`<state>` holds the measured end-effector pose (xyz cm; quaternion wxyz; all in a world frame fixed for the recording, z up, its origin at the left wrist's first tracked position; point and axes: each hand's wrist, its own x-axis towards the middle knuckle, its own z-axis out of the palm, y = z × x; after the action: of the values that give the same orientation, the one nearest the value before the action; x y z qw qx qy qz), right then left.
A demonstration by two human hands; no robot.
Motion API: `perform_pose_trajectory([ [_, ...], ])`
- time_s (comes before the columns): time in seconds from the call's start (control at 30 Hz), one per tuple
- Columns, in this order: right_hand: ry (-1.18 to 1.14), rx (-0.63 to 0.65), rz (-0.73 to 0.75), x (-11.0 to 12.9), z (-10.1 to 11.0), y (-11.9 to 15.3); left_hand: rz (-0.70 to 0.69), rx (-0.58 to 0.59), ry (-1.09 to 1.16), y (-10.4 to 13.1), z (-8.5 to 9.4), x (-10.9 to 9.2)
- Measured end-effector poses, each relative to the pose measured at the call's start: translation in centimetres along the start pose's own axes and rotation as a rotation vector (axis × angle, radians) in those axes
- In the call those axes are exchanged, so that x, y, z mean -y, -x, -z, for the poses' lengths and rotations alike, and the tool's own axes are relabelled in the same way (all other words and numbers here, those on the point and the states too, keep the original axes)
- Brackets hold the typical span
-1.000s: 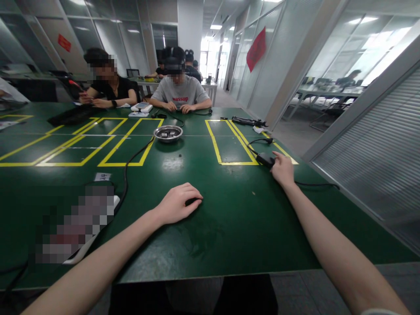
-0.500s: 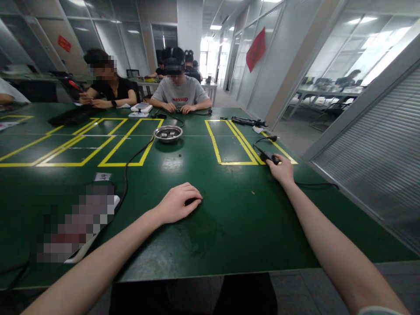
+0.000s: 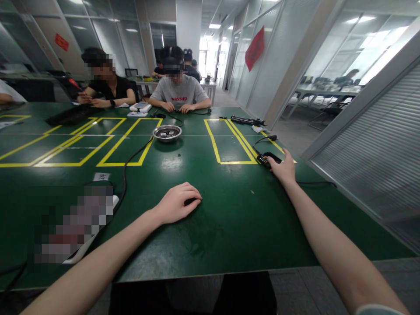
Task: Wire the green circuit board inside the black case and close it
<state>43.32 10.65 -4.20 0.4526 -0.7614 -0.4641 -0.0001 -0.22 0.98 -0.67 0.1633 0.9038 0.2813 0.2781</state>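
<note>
My left hand (image 3: 180,202) rests on the green table (image 3: 223,232) with its fingers curled and pressed together. Thumb tip and index fingertip nearly meet around a dark, shadowed gap, where no object shows. Farther off, my right hand (image 3: 285,169) is spread beside a small black electronic device (image 3: 267,158) with a few orange marks. The thumb touches the near side of the device, while the index finger is raised away from it. The device lies roughly flat by the yellow tape, its face visible. A short black cable with a plug (image 3: 273,138) lies just beyond it.
A metal bowl (image 3: 167,133) holding small metallic parts stands mid-table. A black folded tripod-like item (image 3: 247,120) lies at the far right. Along the left runs a cable (image 3: 124,170) near a pixelated white-edged object (image 3: 74,232). Two people sit opposite, a grey shirt (image 3: 179,94) on one.
My right hand has loosened and its index finger has lifted. The black device has turned from edge-on to lying flatter, showing its face. My left hand has stayed in place.
</note>
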Motion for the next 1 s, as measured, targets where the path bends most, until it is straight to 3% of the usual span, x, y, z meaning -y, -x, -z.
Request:
perform_pose_trajectory([
  [0.1, 0.045, -0.015, 0.12, 0.4, 0.2, 0.2, 0.002, 0.005, -0.001, 0.0, 0.0, 0.0],
  [0.27, 0.065, -0.084, 0.193, 0.4, 0.4, 0.0, -0.006, 0.007, -0.001, 0.0, 0.0, 0.0],
  [0.37, 0.112, -0.097, 0.143, -0.1, 0.4, 0.0, -0.004, 0.015, 0.0, 0.0, 0.0, 0.0],
  [0.47, 0.163, -0.002, 0.061, -0.1, 0.4, 0.2, -0.003, 0.012, 0.001, 0.0, 0.0, 0.0],
  [0.63, 0.211, 0.212, 0.033, 2.7, 0.1, 2.1, 0.0, 0.006, 0.001, 0.0, -0.1, 0.1],
  [0.73, 0.015, 0.427, 0.26, 5.7, -0.2, 4.7, 0.008, 0.014, 0.001, 0.0, -0.1, 0.1],
  [0.93, -0.373, 1.042, 0.795, 11.9, 0.2, 12.0, 0.009, -0.105, -0.026, -0.2, 0.0, -0.5],
  [1.0, -0.427, 1.139, 0.905, 13.1, 0.5, 13.7, -0.003, -0.088, -0.029, -0.2, 0.0, -0.7],
])
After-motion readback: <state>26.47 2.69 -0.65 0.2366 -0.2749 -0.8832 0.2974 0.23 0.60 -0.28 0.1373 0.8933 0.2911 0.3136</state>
